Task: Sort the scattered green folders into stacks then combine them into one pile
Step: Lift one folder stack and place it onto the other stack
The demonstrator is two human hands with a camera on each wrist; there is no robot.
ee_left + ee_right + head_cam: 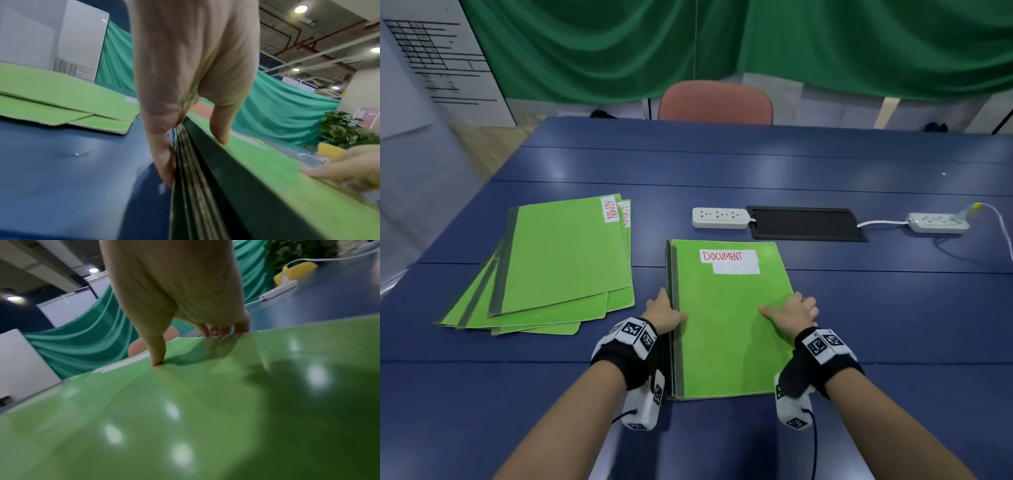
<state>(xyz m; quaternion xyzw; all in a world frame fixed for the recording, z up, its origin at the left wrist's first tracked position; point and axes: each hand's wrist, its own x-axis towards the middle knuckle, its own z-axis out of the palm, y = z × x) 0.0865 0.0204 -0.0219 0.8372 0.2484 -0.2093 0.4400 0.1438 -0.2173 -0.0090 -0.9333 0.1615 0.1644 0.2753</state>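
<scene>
A squared stack of green folders (729, 322), topped by one labelled DOCUMENT, lies on the blue table (876, 308) straight in front of me. My left hand (666, 310) is at the stack's left spine edge. In the left wrist view its straight fingers (164, 162) press along the dark spines (197, 203) and the thumb rests on the top cover. My right hand (789, 310) grips the stack's right edge, thumb (156, 356) on the top cover (185, 418) and fingers curled over the edge. A fanned pile of several green folders (558, 260), ADMIN on top, lies to the left.
Beyond the stack lie a white power strip (720, 218), a black panel (806, 223) set in the table, and a second power strip (937, 222) with a white cable (1001, 226) at the right. A reddish chair (715, 102) stands at the far edge before a green curtain.
</scene>
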